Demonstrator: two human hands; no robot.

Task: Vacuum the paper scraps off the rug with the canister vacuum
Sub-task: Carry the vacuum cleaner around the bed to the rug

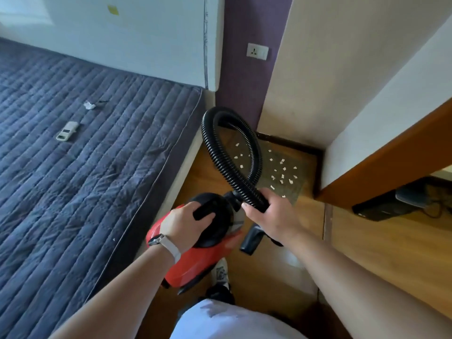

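A red plastic canister vacuum [195, 263] with a rounded black top is held above the wooden floor [367, 241], beside the edge of a bed covered in a dark blue quilted spread [85, 179]. The left grip [186, 223], a bare hand, is clamped around the black carrying handle [208, 209] on top of the vacuum, with the fingers curled over it. A smartwatch with a white strap [166, 243] is worn on the left wrist.

The right grip [269, 216], also a bare hand, is closed around the end of the black corrugated hose [212, 140]. The hose is looped upward from the front of the vacuum, is curved over, and is crossed over itself just above the right grip. A black nozzle piece [252, 238] is seen under the right wrist; how it is joined to the hose is hidden.

A small grey-green rug [264, 184] is laid on the floor in the corner ahead, between the bed and a white wall. Small white paper scraps [283, 176] are scattered over it, some seen through the hose loop. Neither hose nor nozzle is touching the rug.

A white remote control [67, 131] and a crumpled white object [89, 105] are lying on the bed. A white wall socket [257, 51] is mounted on a purple strip of wall.
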